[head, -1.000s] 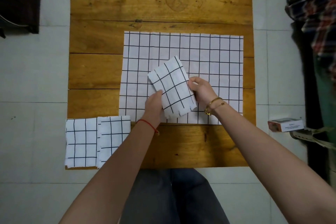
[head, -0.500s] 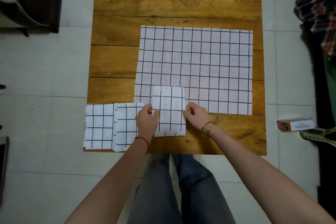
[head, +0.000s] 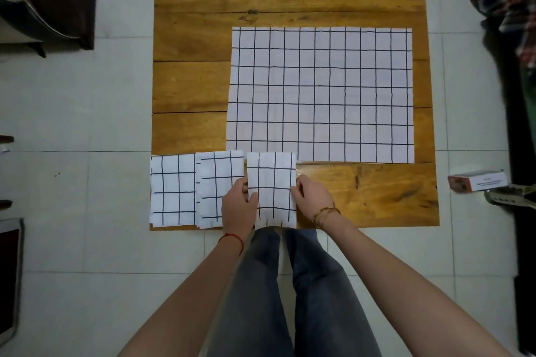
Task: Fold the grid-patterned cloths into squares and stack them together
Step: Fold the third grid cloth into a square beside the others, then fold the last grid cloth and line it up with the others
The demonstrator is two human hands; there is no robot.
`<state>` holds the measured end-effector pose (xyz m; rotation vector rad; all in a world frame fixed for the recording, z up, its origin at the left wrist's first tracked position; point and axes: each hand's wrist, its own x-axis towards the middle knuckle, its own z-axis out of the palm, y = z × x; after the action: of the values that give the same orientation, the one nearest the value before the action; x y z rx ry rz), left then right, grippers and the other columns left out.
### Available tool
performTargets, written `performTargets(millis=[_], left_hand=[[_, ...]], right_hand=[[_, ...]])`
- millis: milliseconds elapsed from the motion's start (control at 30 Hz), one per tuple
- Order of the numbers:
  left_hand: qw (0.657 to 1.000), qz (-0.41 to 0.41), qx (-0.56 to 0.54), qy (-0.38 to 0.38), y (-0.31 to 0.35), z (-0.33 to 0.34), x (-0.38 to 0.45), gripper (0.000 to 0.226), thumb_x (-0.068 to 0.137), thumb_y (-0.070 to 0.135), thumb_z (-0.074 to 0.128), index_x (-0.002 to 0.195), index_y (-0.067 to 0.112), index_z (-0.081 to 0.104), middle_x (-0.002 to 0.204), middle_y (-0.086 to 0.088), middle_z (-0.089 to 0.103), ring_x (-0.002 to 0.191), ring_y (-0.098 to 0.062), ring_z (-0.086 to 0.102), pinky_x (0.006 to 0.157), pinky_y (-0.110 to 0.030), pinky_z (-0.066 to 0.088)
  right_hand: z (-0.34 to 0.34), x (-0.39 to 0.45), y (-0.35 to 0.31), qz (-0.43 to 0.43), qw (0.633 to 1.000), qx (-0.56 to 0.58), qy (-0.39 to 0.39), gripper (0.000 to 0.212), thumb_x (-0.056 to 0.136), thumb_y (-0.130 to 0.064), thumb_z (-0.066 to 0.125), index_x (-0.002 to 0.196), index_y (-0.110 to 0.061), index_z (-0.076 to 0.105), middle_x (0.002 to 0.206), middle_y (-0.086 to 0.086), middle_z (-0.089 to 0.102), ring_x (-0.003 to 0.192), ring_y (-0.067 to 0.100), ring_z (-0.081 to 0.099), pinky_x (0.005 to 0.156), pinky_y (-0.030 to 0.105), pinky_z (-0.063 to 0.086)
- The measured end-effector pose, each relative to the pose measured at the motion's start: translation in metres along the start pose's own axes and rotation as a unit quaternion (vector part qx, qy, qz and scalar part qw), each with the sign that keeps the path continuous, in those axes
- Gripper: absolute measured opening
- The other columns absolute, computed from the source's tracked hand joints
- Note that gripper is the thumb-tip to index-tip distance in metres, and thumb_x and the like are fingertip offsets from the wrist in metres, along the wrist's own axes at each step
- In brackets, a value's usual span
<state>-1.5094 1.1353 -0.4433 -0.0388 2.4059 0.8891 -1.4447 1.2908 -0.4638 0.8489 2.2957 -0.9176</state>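
I see my left hand (head: pixel 238 203) and right hand (head: pixel 311 196) seemingly pinching the folded cloth's (head: pixel 272 189) side edges, its long axis running front-to-back at the table's (head: pixel 362 191) near edge.

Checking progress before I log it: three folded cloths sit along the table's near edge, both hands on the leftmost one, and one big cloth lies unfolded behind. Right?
Not quite. The head view shows both hands, left hand and right hand, holding the rightmost folded cloth, not the leftmost. The rest holds: three folded along the table's near edge, the big cloth unfolded behind.
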Motion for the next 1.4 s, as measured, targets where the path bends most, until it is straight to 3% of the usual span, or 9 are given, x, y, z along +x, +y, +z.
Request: performTargets(millis=[267, 467, 633, 700, 800, 900, 1133, 1400], left_hand=[[1.000, -0.003, 0.014, 0.005, -0.009, 0.002, 0.008, 0.034, 0.092, 0.012, 0.057, 0.126, 0.007, 0.056, 0.101, -0.010, 0.065, 0.089, -0.019, 0.060, 0.087, -0.034, 0.055], [0.999, 0.009, 0.028, 0.025, -0.012, -0.004, 0.007, 0.035, 0.093, 0.014, 0.056, 0.128, 0.015, 0.055, 0.110, -0.001, 0.064, 0.094, -0.015, 0.060, 0.083, -0.031, 0.055], [0.991, 0.086, 0.066, 0.075, -0.005, -0.012, 0.015, 0.037, 0.092, 0.013, 0.055, 0.129, 0.012, 0.055, 0.123, -0.002, 0.059, 0.117, -0.016, 0.052, 0.097, -0.029, 0.044], [0.983, 0.136, 0.098, 0.074, 0.000, -0.014, 0.025, 0.036, 0.092, 0.011, 0.054, 0.128, 0.012, 0.055, 0.123, -0.002, 0.059, 0.119, -0.017, 0.049, 0.102, -0.031, 0.042], [0.969, 0.192, 0.151, 0.037, 0.012, -0.013, 0.043, 0.038, 0.092, 0.010, 0.050, 0.129, 0.013, 0.054, 0.126, -0.002, 0.057, 0.122, -0.019, 0.046, 0.105, -0.038, 0.042], [0.951, 0.233, 0.203, 0.001, 0.024, -0.008, 0.060, 0.041, 0.093, 0.012, 0.048, 0.134, 0.012, 0.050, 0.135, -0.003, 0.052, 0.128, -0.019, 0.042, 0.110, -0.037, 0.036], [0.924, 0.217, 0.311, -0.047, 0.052, 0.004, 0.094, 0.050, 0.093, 0.015, 0.045, 0.142, 0.015, 0.040, 0.154, -0.004, 0.030, 0.140, -0.027, 0.024, 0.113, -0.046, 0.028], [0.910, 0.196, 0.357, -0.077, 0.085, 0.024, 0.117, 0.052, 0.095, 0.018, 0.043, 0.146, 0.020, 0.033, 0.157, 0.001, 0.023, 0.145, -0.028, 0.015, 0.116, -0.051, 0.020]], right_hand=[[0.002, 0.007, -0.008, -0.001, 0.999, -0.047, 0.008, 0.018, 0.098, -0.029, 0.038, 0.092, -0.015, 0.047, 0.074, 0.002, 0.056, 0.064, 0.018, 0.054, 0.055, 0.030, 0.047], [0.001, 0.005, -0.003, 0.011, 0.997, -0.075, 0.009, 0.020, 0.098, -0.031, 0.039, 0.098, -0.014, 0.049, 0.083, 0.002, 0.059, 0.070, 0.017, 0.055, 0.058, 0.028, 0.049], [-0.017, 0.007, 0.012, -0.063, 0.967, -0.151, 0.194, 0.023, 0.094, -0.022, 0.045, 0.112, -0.012, 0.053, 0.106, 0.004, 0.056, 0.094, 0.018, 0.050, 0.081, 0.029, 0.045], [-0.025, 0.012, 0.016, -0.092, 0.957, -0.164, 0.219, 0.032, 0.092, -0.021, 0.046, 0.122, -0.013, 0.052, 0.121, 0.005, 0.055, 0.109, 0.021, 0.048, 0.092, 0.033, 0.044], [-0.037, 0.020, 0.020, -0.091, 0.966, -0.167, 0.176, 0.046, 0.095, -0.024, 0.042, 0.139, -0.013, 0.041, 0.144, 0.006, 0.042, 0.132, 0.027, 0.036, 0.108, 0.042, 0.035], [-0.045, 0.031, 0.025, -0.065, 0.973, -0.180, 0.125, 0.051, 0.099, -0.028, 0.034, 0.147, -0.016, 0.027, 0.154, 0.002, 0.028, 0.141, 0.025, 0.023, 0.116, 0.043, 0.022], [-0.079, 0.068, 0.035, -0.078, 0.975, -0.176, 0.110, 0.050, 0.099, -0.029, 0.033, 0.147, -0.016, 0.026, 0.156, 0.001, 0.023, 0.143, 0.023, 0.019, 0.117, 0.044, 0.019], [-0.143, 0.128, 0.053, -0.112, 0.970, -0.192, 0.094, 0.051, 0.098, -0.032, 0.036, 0.146, -0.018, 0.028, 0.156, 0.001, 0.023, 0.144, 0.024, 0.017, 0.117, 0.045, 0.018]])
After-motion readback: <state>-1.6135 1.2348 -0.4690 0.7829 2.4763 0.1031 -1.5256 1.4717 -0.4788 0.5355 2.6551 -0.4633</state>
